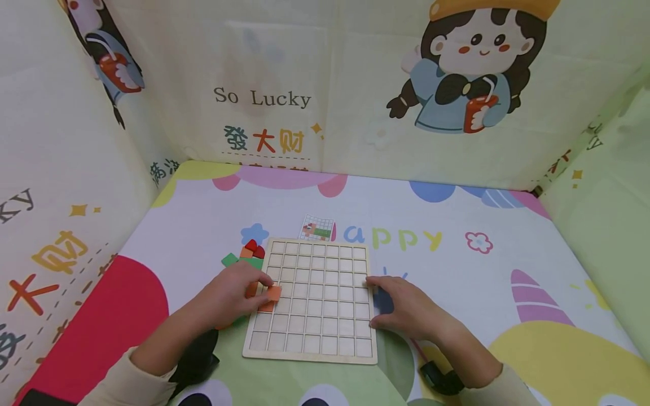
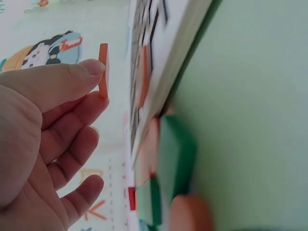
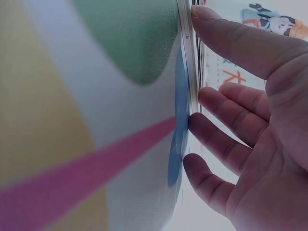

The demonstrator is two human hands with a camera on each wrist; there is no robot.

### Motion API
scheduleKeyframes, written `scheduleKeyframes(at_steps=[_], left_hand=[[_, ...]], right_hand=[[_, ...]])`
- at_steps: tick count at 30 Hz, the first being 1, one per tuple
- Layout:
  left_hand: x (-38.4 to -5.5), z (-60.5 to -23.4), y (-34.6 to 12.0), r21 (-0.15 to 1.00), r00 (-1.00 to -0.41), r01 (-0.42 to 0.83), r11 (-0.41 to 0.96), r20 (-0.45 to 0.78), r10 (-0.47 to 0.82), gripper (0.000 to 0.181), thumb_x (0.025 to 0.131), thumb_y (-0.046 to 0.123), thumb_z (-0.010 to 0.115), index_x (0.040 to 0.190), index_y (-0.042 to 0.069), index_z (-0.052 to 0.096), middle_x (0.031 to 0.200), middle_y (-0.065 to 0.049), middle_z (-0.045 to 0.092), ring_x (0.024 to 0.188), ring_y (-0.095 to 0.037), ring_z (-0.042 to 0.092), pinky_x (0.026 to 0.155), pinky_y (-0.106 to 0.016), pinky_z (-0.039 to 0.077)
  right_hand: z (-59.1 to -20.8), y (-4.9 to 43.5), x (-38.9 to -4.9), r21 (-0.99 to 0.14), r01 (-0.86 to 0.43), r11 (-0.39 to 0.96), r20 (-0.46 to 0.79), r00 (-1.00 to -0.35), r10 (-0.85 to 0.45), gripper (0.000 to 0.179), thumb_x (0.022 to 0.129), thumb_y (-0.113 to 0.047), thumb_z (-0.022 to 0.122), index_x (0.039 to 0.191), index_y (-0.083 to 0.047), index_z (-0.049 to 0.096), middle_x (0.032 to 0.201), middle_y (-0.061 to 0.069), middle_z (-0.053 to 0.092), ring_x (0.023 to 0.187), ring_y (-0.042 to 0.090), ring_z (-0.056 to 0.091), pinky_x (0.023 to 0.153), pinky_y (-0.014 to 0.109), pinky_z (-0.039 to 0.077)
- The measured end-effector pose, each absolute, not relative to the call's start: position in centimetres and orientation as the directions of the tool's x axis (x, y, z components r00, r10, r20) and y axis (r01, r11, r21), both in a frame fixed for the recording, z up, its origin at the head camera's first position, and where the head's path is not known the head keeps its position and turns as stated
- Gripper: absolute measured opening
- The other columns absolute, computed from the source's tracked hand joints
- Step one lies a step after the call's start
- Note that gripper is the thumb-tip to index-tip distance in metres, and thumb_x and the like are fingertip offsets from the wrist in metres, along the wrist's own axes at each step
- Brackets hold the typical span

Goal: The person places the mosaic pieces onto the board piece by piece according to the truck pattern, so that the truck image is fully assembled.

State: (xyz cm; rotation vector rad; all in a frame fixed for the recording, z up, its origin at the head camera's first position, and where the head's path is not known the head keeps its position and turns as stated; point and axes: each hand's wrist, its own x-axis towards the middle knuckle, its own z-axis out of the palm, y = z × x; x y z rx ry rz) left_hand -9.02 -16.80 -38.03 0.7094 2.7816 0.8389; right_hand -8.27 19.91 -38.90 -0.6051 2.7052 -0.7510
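Observation:
My left hand (image 1: 236,293) pinches a small orange square tile (image 1: 275,292) between thumb and index finger, over the left side of a wooden grid board (image 1: 325,308). In the left wrist view, the tile (image 2: 104,70) stands edge-on and the other fingers are loosely bent. Another orange tile (image 1: 266,307) sits in a cell of the board's left column, partly hidden by my hand. At the board's right edge, my right hand (image 1: 408,307) rests its thumb and fingertips, the fingers loosely spread. The board's other visible cells show bare wood.
Loose pieces lie left of the board, including green pieces (image 1: 251,263) and red pieces (image 1: 258,252); my left hand hides some. A small printed card (image 1: 317,227) with a grid picture lies behind the board. A black device (image 1: 440,379) with a cable lies below my right forearm.

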Motion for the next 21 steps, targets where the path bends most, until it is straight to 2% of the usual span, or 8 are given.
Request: scheduleKeyframes(at_steps=[2, 5, 9, 21], left_hand=[[-8.9, -38.3, -16.5, 0.547, -0.868, 0.418, 0.725, 0.005, 0.497, 0.022, 0.085, 0.021, 0.08, 0.106, 0.015, 0.076, 0.084, 0.01, 0.054, 0.086, -0.013, 0.05, 0.067, -0.026, 0.046], [-8.8, -38.7, -16.2, 0.532, -0.857, 0.449, 0.718, 0.028, 0.515, 0.019, 0.084, 0.02, 0.081, 0.102, 0.015, 0.076, 0.089, 0.009, 0.06, 0.086, -0.012, 0.052, 0.07, -0.027, 0.048], [-8.6, -38.9, -15.6, 0.494, -0.858, 0.456, 0.74, 0.024, 0.513, 0.016, 0.085, 0.02, 0.08, 0.1, 0.015, 0.076, 0.094, 0.009, 0.063, 0.091, -0.012, 0.054, 0.076, -0.031, 0.05], [-8.2, -39.1, -15.0, 0.465, -0.858, 0.469, 0.751, 0.037, 0.512, 0.014, 0.085, 0.017, 0.079, 0.098, 0.016, 0.075, 0.092, 0.009, 0.062, 0.09, -0.012, 0.054, 0.078, -0.032, 0.05]], right_hand=[[-38.9, 19.9, -8.3, -0.541, -0.318, 0.778, -0.146, -0.876, -0.46, 0.074, 0.078, -0.025, 0.086, 0.141, -0.006, 0.054, 0.137, 0.011, 0.057, 0.129, 0.033, 0.051, 0.104, 0.053, 0.04], [-38.8, 19.9, -8.3, -0.542, -0.319, 0.778, -0.147, -0.875, -0.461, 0.074, 0.078, -0.025, 0.087, 0.141, -0.006, 0.054, 0.137, 0.011, 0.058, 0.129, 0.033, 0.051, 0.104, 0.053, 0.04], [-38.9, 19.9, -8.3, -0.542, -0.315, 0.779, -0.149, -0.876, -0.459, 0.074, 0.077, -0.025, 0.087, 0.141, -0.007, 0.054, 0.137, 0.01, 0.058, 0.129, 0.033, 0.051, 0.104, 0.053, 0.04], [-39.0, 20.0, -8.3, -0.544, -0.327, 0.773, -0.135, -0.875, -0.465, 0.073, 0.077, -0.025, 0.087, 0.14, -0.007, 0.055, 0.136, 0.009, 0.059, 0.128, 0.033, 0.051, 0.104, 0.052, 0.04]])
